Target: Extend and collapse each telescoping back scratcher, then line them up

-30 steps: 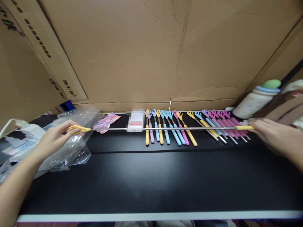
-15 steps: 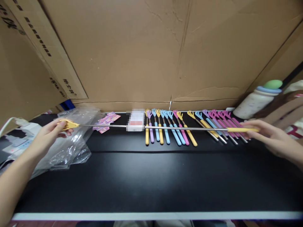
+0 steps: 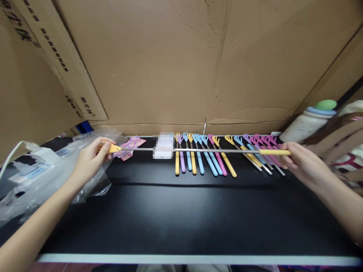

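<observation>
Stretched level across the view is a yellow telescopic back scratcher (image 3: 187, 150), its metal rod extended above the black table. My left hand (image 3: 95, 155) is closed round its yellow claw head at the left end. At the other end, my right hand (image 3: 300, 158) grips the tip of its yellow handle. Behind the rod, several shortened back scratchers (image 3: 200, 158) in yellow, purple, blue and pink lie in a row, claws toward the back. Farther right, a second slanted group of back scratchers (image 3: 249, 153) lies partly under the handle and near my right hand.
Clear plastic bags (image 3: 65, 181) lie at the left beside a white cable (image 3: 11, 156). Small pink cards (image 3: 133, 143) and a blurred-out white item (image 3: 163, 146) sit near the cardboard wall (image 3: 159, 68). A white bottle (image 3: 307, 121) with a green top stands at the right.
My two hands have moved closer together, the left one rightward and the right one leftward. The rod between them now spans a shorter length.
</observation>
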Demonstrator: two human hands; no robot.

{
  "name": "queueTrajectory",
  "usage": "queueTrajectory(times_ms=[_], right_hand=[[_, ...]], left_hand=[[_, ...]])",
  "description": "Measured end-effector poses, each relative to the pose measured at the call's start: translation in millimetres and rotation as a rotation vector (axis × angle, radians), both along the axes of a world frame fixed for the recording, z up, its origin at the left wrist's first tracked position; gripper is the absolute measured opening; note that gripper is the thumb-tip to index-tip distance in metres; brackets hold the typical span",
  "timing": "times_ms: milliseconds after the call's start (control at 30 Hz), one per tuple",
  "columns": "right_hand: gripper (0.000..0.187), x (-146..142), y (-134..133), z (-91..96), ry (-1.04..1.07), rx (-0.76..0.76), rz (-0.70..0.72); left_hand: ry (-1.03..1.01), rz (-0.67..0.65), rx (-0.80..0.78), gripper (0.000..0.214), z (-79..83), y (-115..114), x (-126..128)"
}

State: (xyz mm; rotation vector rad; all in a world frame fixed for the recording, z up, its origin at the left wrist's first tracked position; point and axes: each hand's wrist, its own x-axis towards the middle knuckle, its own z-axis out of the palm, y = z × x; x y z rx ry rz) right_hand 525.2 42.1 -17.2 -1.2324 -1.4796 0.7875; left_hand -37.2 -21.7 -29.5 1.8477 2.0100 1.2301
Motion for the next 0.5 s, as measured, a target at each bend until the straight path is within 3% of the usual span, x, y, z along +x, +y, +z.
queueTrajectory(times_ms=[100, 233, 333, 500], right_hand=[[0.035, -16, -8, -1.7, 0.099, -0.059, 0.094], [0.024, -39, -28, -0.8, 0.162, -0.072, 0.045], [0.027, -58, -42, -0.8, 0.225, -0.033, -0.008], [0.028, -80, -54, -3.3, 0.152, -0.036, 0.078]], left_hand=[[0.025, 0.033, 0.031, 0.038, 0.9, -2, 14], [-0.051, -0.081, -0.041, 0.038, -2.0, -11, 39], [-0.119, -0.108, 0.000, 0.035, -2.9, -17, 58], [-0.098, -0.202, -0.038, 0.033, -2.4, -23, 82]])
